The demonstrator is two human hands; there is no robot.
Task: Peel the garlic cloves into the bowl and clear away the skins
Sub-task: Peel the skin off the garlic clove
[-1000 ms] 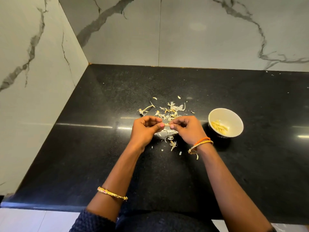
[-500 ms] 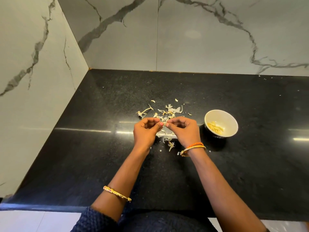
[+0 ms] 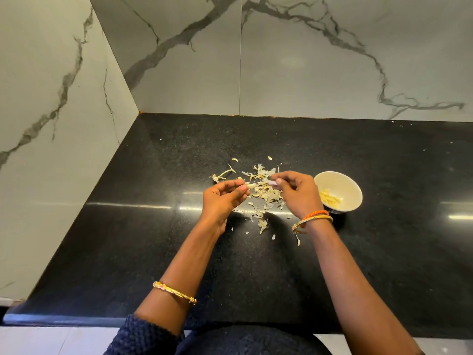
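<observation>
Head view. Black speckled stone bench [image 3: 158,252], polished, with streaks of light reflected across it. It runs into a corner: white marble-look wall [image 3: 332,60] with grey veins behind, and the same tiling on the side wall [image 3: 46,124] to my left. A vertical joint splits the back wall into panels.

My left hand [image 3: 221,199] is raised just over the bench, fingers curled, thumb and forefinger pinching one garlic clove [image 3: 250,186] by its near end; the pale tip pokes out toward my right. My right hand [image 3: 297,193] is a little apart from it, fingers bent, pinching a pale scrap of skin [image 3: 271,182] between thumb and fingertips. The scrap looks clear of the clove, though the view there is too small to be sure.

Loose skins [image 3: 266,196] lie scattered on the bench under and beyond both hands, with a few stray flakes nearer to me and one stalky piece [image 3: 222,175] off to the left.

The cream bowl [image 3: 344,183] stands on the bench just to the right of my right hand, which partly covers its near rim. Peeled yellowish cloves [image 3: 329,198] lie in the bottom of it.

Gold bangle [image 3: 175,292] on my left forearm; an orange thread and gold bangle [image 3: 313,218] at my right wrist. Dark knitted sleeve [image 3: 143,336] at the lower edge.
</observation>
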